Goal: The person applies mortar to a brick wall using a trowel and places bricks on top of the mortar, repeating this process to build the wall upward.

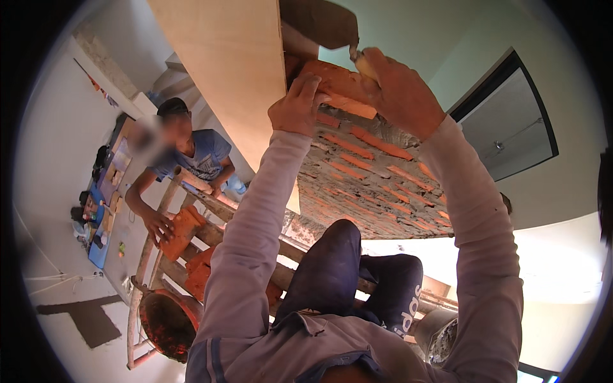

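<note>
Both my arms reach up to the top of a brick wall [383, 175] with grey mortar in its joints. My left hand [295, 107] grips the near left end of an orange brick [338, 82] on the top course, fingers bent over it. My right hand [405, 96] is closed round the yellowish handle of a trowel [324, 24]. Its dark blade points up and left, above the brick. The knuckles of that hand are close to the brick's right end; whether they touch it I cannot tell.
A pale board [220, 70] stands left of the wall. Below left, a co-worker [195, 153] has a hand on an orange brick [183, 231] on the scaffold [214, 205]. A bucket [167, 322] sits at lower left, another container [440, 332] at lower right. A dark-framed opening [511, 118] is at right.
</note>
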The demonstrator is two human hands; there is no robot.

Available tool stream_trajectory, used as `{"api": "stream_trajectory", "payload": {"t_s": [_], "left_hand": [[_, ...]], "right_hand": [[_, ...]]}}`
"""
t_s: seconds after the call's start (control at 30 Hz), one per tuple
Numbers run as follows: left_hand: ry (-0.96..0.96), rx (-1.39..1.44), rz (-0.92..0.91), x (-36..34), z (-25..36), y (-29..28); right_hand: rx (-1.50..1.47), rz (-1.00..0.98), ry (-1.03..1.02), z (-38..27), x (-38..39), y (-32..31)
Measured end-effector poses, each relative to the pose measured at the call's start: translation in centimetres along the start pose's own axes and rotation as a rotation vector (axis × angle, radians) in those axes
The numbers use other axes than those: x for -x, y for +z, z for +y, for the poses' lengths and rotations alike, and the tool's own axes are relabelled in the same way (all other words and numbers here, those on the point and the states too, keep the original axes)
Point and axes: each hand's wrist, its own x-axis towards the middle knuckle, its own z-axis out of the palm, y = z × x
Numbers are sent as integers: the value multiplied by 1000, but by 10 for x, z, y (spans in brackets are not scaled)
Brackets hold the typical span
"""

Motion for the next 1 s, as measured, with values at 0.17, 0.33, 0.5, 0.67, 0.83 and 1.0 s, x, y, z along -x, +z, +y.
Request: {"api": "stream_trajectory", "payload": {"t_s": [0.17, 0.33, 0.5, 0.67, 0.83, 1.0], "left_hand": [[5, 17, -25, -2, -2, -5], [22, 40, 29, 0, -5, 0], [-26, 44, -2, -2, -4, 0], [10, 56, 37, 0, -6, 5], [27, 87, 79, -1, -9, 6], [-2, 64, 20, -1, -9, 0]], "right_hand": [[51, -182, 82, 4, -13, 29], [17, -191, 110, 0, -24, 14], [80, -320, 146, -2, -27, 11], [52, -300, 123, -1, -20, 25], [-21, -185, 48, 5, -24, 27], [26, -299, 69, -5, -27, 15]]}}
